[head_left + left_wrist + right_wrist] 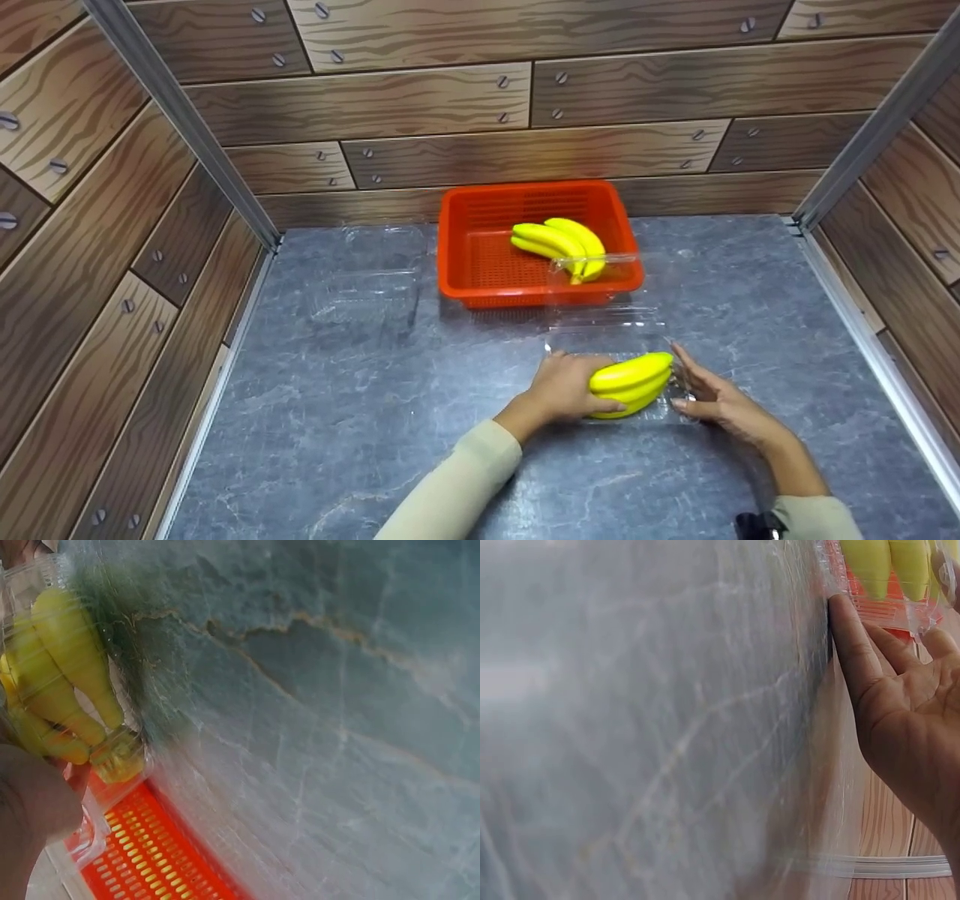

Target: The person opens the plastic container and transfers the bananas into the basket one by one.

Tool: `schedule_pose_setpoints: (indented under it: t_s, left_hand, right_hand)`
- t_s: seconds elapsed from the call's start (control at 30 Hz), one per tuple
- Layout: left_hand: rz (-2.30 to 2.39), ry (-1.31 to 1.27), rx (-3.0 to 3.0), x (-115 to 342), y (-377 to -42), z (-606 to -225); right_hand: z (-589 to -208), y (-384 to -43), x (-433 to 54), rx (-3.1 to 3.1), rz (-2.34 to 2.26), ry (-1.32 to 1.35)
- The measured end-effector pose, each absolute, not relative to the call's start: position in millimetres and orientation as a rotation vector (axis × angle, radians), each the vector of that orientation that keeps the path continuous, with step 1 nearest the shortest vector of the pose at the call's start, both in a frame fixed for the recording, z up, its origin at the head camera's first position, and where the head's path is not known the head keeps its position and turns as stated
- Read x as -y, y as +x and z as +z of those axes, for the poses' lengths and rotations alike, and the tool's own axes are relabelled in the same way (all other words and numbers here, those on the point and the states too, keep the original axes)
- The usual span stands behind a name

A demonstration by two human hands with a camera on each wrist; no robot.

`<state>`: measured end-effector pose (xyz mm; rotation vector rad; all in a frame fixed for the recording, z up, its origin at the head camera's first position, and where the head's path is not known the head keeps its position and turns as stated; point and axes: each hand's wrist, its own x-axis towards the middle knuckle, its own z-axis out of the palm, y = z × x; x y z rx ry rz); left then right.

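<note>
A bunch of yellow bananas [631, 384] is at the clear plastic clamshell box [660, 414], low over its base. My left hand [568, 384] grips the bunch's left end, thumb on the near side and fingers on the far side. Beside the box's right end is my right hand [724, 405], its fingers mostly straight and the thumb apart, close against the plastic. The box's raised lid [600, 307] reaches toward the orange basket. In the left wrist view the bananas [64, 667] show through clear plastic. Exact contact at the right fingertips is hard to tell.
An orange basket [491, 291] stands against the back wall, with another bunch of bananas [559, 244] inside. Left of it sits a second clear plastic box [367, 296], also with its lid up. Wood-patterned walls [420, 97] enclose the grey marbled table [315, 427].
</note>
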<state>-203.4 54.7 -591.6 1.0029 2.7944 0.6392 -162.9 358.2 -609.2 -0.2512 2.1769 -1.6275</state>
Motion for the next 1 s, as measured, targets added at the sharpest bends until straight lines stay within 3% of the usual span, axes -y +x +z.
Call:
schedule_pose_setpoints:
  t_s: [1.0]
  left_hand:
    - [0.651, 1.007, -2.766, -54.2, -202.9, -589.0]
  right_hand:
    - [-609.8, -163.4, -358.8, -2.142, -1.642, -0.224]
